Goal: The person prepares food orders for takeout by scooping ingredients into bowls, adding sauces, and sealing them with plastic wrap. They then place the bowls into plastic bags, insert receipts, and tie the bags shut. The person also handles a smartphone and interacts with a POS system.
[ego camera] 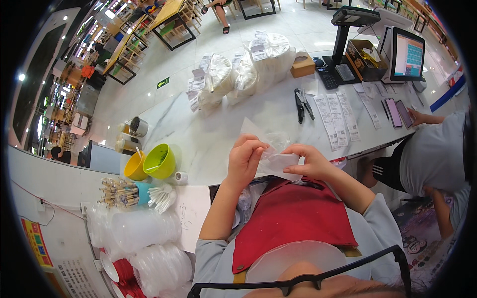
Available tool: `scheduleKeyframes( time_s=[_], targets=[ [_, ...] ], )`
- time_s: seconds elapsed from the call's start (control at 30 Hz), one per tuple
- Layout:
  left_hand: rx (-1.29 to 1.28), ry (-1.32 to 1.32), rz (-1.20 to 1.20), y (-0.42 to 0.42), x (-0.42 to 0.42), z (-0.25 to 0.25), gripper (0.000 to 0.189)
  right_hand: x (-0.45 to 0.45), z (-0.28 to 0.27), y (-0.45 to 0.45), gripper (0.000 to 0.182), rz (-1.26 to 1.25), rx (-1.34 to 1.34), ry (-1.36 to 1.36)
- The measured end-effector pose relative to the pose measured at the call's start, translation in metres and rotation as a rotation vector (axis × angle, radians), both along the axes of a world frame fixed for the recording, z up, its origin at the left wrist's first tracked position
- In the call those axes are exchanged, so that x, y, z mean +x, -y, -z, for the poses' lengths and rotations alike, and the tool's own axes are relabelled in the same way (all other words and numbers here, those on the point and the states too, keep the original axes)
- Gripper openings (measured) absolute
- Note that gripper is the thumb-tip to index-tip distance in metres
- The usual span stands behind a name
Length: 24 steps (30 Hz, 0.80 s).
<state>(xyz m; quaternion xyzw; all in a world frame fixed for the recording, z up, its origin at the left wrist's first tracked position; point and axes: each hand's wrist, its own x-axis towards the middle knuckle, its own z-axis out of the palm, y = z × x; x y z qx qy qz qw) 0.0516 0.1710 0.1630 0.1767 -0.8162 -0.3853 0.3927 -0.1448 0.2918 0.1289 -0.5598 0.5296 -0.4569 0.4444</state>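
Observation:
Both my hands are raised over the counter's near edge, in front of a red apron [294, 219]. A thin translucent plastic bag [277, 164] is pinched between them; its upper part spreads towards the marble counter [208, 138]. My left hand [244, 158] has curled fingers on the bag's left side. My right hand [309, 162] holds the right side between thumb and fingers. Beyond them stand several bagged round containers [244, 78] with printed slips on top. A black stapler [303, 106] lies to their right, beside long printed receipts [337, 119].
At left are a green bowl [160, 161], a yellow bowl [135, 165], wrapped chopsticks [121, 192], white spoons [162, 197] and stacked plastic-wrapped lids or containers [145, 227]. At right, a touchscreen terminal [406, 56] stands near phones [394, 111]; a co-worker's hand [419, 117] touches one.

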Motion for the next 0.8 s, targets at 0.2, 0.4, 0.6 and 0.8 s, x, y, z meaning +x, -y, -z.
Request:
scheduleKeyframes(
  time_s=[0.2, 0.4, 0.6, 0.8],
  targets=[
    [-0.047, -0.106, -0.115, 0.004, 0.002, 0.008, 0.011, 0.003, 0.005, 0.001, 0.014, -0.118, 0.194, 0.419],
    [-0.085, -0.105, -0.21, 0.0, -0.001, 0.005, 0.006, 0.002, -0.005, 0.004, 0.005, 0.014, 0.208, 0.558],
    [0.484, 0.197, -0.32, -0.042, -0.002, 0.001, 0.01, 0.021, 0.009, 0.002, 0.011, 0.079, 0.108, 0.513],
    [0.671, 0.149, -0.03, -0.046, 0.0, 0.029, 0.016, 0.039, 0.018, -0.002, 0.029, 0.177, -0.01, 0.183]
  ],
)
